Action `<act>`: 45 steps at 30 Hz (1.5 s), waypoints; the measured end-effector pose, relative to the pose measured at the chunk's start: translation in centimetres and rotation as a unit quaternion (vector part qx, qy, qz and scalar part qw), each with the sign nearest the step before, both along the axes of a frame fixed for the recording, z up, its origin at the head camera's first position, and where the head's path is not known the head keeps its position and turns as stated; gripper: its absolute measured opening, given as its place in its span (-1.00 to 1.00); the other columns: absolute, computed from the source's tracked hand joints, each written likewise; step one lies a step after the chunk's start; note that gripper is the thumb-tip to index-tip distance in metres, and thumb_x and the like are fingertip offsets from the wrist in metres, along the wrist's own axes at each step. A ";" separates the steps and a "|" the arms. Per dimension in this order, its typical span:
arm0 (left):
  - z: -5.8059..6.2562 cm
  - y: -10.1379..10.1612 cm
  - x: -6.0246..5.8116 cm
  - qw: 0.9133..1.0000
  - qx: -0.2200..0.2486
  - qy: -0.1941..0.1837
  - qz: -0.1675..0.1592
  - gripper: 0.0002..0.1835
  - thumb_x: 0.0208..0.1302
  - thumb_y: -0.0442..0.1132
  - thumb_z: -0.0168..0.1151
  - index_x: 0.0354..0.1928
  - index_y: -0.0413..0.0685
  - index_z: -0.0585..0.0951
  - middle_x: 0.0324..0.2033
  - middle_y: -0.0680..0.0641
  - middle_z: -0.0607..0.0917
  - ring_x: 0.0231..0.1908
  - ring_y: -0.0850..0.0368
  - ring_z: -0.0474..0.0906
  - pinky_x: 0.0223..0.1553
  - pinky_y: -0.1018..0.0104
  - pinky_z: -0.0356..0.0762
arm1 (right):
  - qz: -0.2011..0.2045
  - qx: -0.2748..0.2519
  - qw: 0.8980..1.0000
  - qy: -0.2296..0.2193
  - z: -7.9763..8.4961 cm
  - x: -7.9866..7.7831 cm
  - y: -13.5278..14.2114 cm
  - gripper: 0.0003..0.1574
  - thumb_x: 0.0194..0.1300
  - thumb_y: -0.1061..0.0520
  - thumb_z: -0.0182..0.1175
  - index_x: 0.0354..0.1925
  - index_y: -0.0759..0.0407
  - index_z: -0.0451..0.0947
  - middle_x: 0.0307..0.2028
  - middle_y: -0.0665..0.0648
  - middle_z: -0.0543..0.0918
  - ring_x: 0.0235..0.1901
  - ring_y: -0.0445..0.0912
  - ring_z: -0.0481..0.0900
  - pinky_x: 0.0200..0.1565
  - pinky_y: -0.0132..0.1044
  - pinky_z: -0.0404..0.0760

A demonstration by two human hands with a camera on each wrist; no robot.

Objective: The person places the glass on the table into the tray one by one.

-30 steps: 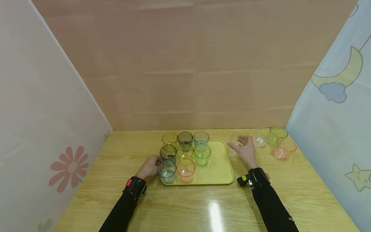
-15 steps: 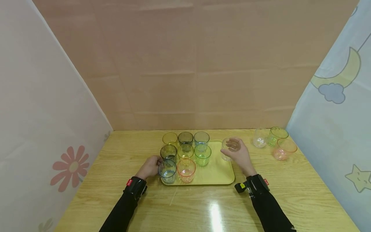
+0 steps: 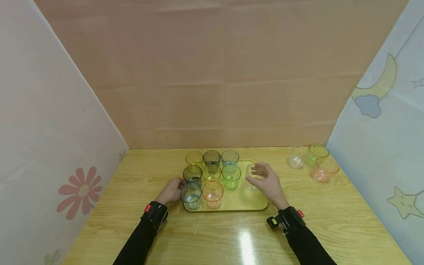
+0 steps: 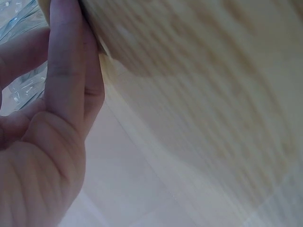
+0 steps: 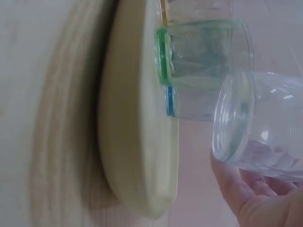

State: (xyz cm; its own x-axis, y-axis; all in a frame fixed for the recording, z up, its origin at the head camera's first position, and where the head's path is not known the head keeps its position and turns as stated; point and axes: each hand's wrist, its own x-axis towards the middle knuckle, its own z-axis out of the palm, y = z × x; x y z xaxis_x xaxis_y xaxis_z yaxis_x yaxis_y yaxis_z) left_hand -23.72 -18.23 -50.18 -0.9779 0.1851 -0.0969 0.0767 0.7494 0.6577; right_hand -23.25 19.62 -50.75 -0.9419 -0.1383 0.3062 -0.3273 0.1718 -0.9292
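My right hand [image 3: 269, 185] grips a clear glass [image 3: 250, 179] over the right part of the yellow tray [image 3: 253, 201]. In the right wrist view, that clear glass [image 5: 274, 125] hangs apart from the tray's surface, near a green glass [image 5: 201, 54]. At the tray's left side, my left hand [image 3: 170, 191] holds the edge beside a blue-rimmed glass [image 3: 191, 200]; bent fingers [image 4: 66, 61] show in the left wrist view, with part of the grip hidden. More glasses stand upright on the tray, among them a red-rimmed glass [image 3: 213, 198] and a green glass [image 3: 231, 180].
Toward the table's back right corner stand a clear glass [image 3: 296, 159], a yellow-green glass [image 3: 314, 156] and an orange-pink glass [image 3: 322, 172]. A brown wall [image 3: 225, 81] closes off the back, with patterned sheets on both sides.
My right hand has carried the clear glass leftward and nearer me, from the table beside the tray to above the tray. The left hand stays at the tray's edge.
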 end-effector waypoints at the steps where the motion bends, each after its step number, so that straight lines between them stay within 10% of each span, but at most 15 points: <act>1: 0.0 0.0 0.0 1.000 0.000 0.001 0.000 -0.85 0.18 -0.40 0.32 -0.21 -0.29 0.64 -0.41 -0.05 0.62 -0.36 0.13 0.51 -0.32 0.28 0.50 | -0.009 0.010 1.000 -0.015 0.6 0.4 -0.4 -0.18 0.23 0.07 0.36 0.33 0.26 0.24 0.19 0.30 0.47 0.15 0.15 0.48 0.06 -0.07 0.57; 17: -0.1 0.1 0.0 1.000 0.000 0.002 0.003 -0.87 0.18 -0.43 0.30 -0.22 -0.29 0.64 -0.42 -0.05 0.62 -0.36 0.13 0.52 -0.30 0.27 0.51 | 0.007 0.026 0.992 -0.127 0.4 3.3 -3.8 0.05 -0.06 0.07 0.57 0.27 0.20 0.19 0.25 0.34 0.42 0.28 0.21 0.38 0.24 0.08 0.44; 45: 0.2 0.0 0.1 1.000 0.015 -0.006 0.004 -0.86 0.20 -0.40 0.31 -0.21 -0.32 0.63 -0.42 -0.07 0.61 -0.38 0.12 0.49 -0.35 0.29 0.47 | -0.030 0.110 0.983 -0.142 -0.1 4.5 -7.3 0.25 -0.22 -0.04 0.64 0.27 0.24 0.10 0.21 0.39 0.43 0.19 0.27 0.48 0.13 0.05 0.53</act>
State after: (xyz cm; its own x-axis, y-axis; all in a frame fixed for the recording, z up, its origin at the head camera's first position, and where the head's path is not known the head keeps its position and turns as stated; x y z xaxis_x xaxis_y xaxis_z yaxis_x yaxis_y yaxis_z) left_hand -23.59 -18.19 -49.99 -0.9783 0.1799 -0.1027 0.0627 0.7299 0.6807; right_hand -18.78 12.28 -50.88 -0.9936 -0.1131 -0.0020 -0.0426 0.3906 -0.9196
